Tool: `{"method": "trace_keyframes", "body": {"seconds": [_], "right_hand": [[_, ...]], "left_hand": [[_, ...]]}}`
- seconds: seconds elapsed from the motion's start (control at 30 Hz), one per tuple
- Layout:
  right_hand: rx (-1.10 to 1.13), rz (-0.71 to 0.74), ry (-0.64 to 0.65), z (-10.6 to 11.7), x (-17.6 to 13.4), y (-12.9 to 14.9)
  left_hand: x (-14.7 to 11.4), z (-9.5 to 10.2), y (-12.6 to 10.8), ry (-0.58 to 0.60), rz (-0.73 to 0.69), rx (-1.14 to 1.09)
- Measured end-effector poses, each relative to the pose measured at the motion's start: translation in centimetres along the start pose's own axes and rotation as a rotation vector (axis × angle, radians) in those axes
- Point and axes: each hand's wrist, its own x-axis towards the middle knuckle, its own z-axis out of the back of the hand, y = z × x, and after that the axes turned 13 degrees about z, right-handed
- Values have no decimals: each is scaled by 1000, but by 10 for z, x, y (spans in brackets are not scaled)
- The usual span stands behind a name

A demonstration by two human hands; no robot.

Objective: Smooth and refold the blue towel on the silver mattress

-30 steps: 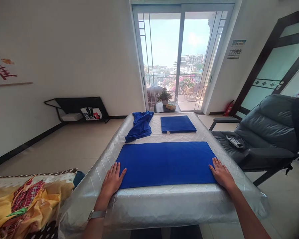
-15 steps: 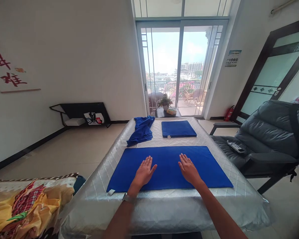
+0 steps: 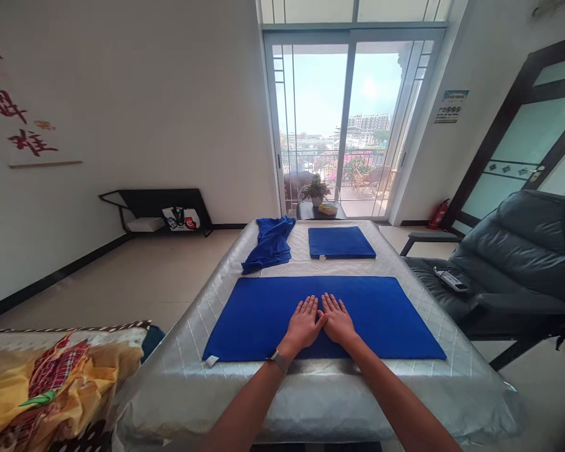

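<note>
A blue cloth (image 3: 386, 320) lies spread as a smooth rectangle near the front of the table, a white tag at its near left corner. My left hand (image 3: 304, 321) rests flat on the middle of it, fingers straight and pointing away from me. Right beside it, my right hand (image 3: 337, 318) lies flat too, and the two thumbs meet. Neither hand grasps anything. Farther back, a folded blue cloth (image 3: 341, 242) forms a neat rectangle. To its left sits a crumpled blue cloth (image 3: 269, 243).
The table wears a silvery quilted cover (image 3: 226, 402). A dark recliner (image 3: 513, 263) with a white handset stands close on the right. Yellow and red plaid fabric (image 3: 61, 383) is heaped at the lower left. Behind the table, a potted plant (image 3: 316, 191) stands before the glass door.
Both hands have slid inward over the cloth, from well apart to touching at its middle. The view has shifted slightly; the cloths lie as before.
</note>
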Motion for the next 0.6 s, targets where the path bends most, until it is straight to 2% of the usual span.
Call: {"method": "trace_keyframes", "body": {"seconds": [0.1,0.17,0.3,0.47,0.6], "right_hand": [[15,-50,20,2,-4,-12],[-5,-105,24,3,-12,-29],[-109,-243,34,7,-40,-83],[-165,-403,14,14,-82,-157],[-177,-443,-11,17,-101,-190]], "left_hand": [[0,8,14,16,74,9],[-2,16,34,29,139,29],[-12,28,94,29,271,108],[-34,36,172,-59,398,178],[-48,42,213,-50,514,179]]}}
